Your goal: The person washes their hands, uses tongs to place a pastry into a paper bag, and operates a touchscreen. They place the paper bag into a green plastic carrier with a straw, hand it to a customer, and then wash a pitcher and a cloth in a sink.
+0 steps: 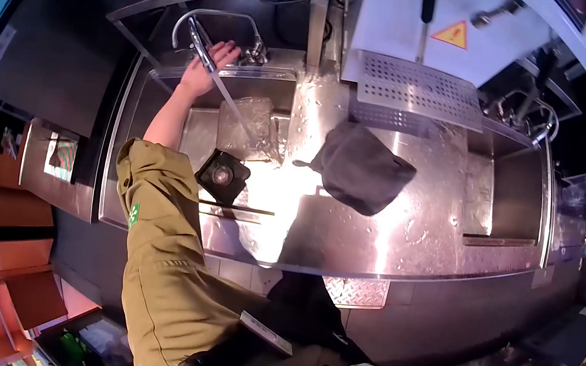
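My left hand, in a rolled olive sleeve, reaches over the left sink basin. Its fingers are stretched out beside the metal tap spout, which crosses in front of the hand. A stream of water runs from the spout toward a clear, square-looking container in the basin. Nearer to me, at the basin's front, sits a black container with a round shiny part in its middle. My right hand does not show.
A dark, cloth-like object lies on the wet steel counter to the right. Behind it is a perforated metal tray below a white machine with a warning sticker. A second basin and tap are at far right.
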Tool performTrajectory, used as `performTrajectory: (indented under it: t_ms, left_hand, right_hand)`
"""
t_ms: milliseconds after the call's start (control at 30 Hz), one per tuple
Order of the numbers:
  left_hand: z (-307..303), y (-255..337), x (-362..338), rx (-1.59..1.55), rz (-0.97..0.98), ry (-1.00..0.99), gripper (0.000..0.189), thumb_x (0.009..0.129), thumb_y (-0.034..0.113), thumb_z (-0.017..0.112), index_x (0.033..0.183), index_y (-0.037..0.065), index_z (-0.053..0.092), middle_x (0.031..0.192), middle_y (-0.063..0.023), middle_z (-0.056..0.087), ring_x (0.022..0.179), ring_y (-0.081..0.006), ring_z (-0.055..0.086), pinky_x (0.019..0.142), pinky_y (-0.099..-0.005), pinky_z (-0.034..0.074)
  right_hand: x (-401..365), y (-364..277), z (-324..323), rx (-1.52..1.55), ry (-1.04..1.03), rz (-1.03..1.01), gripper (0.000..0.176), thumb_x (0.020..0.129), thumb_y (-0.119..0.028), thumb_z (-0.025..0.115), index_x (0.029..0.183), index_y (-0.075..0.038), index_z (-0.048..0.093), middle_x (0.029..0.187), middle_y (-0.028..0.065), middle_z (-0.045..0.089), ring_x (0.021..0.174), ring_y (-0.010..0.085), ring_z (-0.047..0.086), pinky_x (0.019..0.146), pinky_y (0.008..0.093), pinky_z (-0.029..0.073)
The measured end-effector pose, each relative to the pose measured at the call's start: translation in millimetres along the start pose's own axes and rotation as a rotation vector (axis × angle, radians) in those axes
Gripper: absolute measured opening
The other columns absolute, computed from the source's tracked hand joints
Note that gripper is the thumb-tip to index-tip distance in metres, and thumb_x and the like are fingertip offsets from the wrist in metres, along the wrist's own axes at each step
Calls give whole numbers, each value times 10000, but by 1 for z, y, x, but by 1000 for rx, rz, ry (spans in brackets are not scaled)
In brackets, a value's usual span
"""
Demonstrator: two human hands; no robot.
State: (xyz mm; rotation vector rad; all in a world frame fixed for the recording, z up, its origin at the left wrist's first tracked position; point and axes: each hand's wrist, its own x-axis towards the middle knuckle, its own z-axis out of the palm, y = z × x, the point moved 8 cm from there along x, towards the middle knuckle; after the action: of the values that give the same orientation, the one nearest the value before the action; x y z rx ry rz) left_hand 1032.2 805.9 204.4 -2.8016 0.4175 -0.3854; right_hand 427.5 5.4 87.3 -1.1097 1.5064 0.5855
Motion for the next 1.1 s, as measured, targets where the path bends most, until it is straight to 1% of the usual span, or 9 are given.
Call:
performTrajectory:
  t_ms: [300, 367, 433, 467, 500, 633, 733, 1000, 1100]
  left_hand:
    - [17, -14, -18, -54, 149, -115, 419, 820, 108, 334, 1238, 105, 370, 1312, -29, 339, 1233, -199, 269, 1034, -334, 189]
    - [-19, 5, -28, -195, 2, -109, 406, 809, 51, 387, 1215, 53, 391, 1278, -114, 369, 1167, -253, 359, 999, -338, 258]
    - [-61, 35, -40, -278, -390, -252, 401, 785, 98, 483, 1175, 24, 427, 1194, -160, 450, 1064, -281, 458, 913, -363, 356]
    - [-59, 39, -71, -109, -301, 157, 386, 793, 176, 489, 1138, 6, 459, 1099, -183, 511, 970, -302, 513, 829, -370, 407]
    - [-59, 77, -65, -220, -148, 240, 386, 793, 176, 489, 1138, 6, 459, 1099, -183, 511, 970, -302, 513, 829, -370, 407]
    - [-130, 310, 5, -923, -14, 302, 277, 816, 181, 450, 1033, 11, 467, 905, -130, 475, 802, -234, 475, 694, -318, 376]
    - [-180, 469, 28, -1282, -53, 142, 218, 831, 184, 423, 958, 14, 473, 766, -92, 449, 682, -186, 447, 598, -280, 354]
    - [-384, 906, 64, -1856, 379, -73, 144, 820, 49, 343, 822, 20, 484, 552, -31, 401, 488, -122, 384, 463, -237, 324]
    - [-439, 1034, 60, -1686, 827, -341, 166, 721, -67, 357, 771, 12, 494, 614, -68, 466, 522, -146, 421, 502, -235, 347]
  right_hand:
    - [-21, -89, -22, -250, 199, -143, 190, 782, -228, 457, 699, -75, 532, 602, 58, 548, 525, 216, 532, 439, 370, 409]
    - [-53, -96, 8, -424, 170, -350, 136, 797, -103, 396, 784, -40, 516, 555, 55, 506, 428, 151, 513, 315, 219, 378]
    - [-36, -66, 15, -629, 55, -419, 83, 680, -153, 535, 683, -70, 527, 548, 59, 525, 474, 201, 529, 400, 305, 418]
    - [-29, -49, 19, -967, -29, -640, 124, 624, -184, 586, 670, -84, 529, 561, 59, 541, 505, 228, 538, 442, 338, 425]
    - [-27, -31, 20, -1211, -69, -887, 182, 567, -215, 637, 656, -98, 531, 575, 58, 557, 537, 256, 548, 485, 372, 432]
    - [-24, 83, -9, -497, 189, 146, 289, 746, -357, 566, 791, -72, 580, 622, 64, 595, 534, 174, 569, 488, 299, 444]
    - [-13, 106, -41, -297, 48, 145, 357, 771, -380, 527, 693, -44, 620, 620, 84, 593, 524, 156, 552, 504, 306, 460]
    - [11, -63, -347, -290, 828, -550, 269, 762, -296, 520, 793, -48, 619, 755, 158, 609, 729, 316, 590, 675, 399, 472]
    - [29, -139, -408, -91, 739, -785, 271, 776, -277, 514, 765, -18, 592, 717, 161, 596, 679, 294, 593, 621, 382, 464]
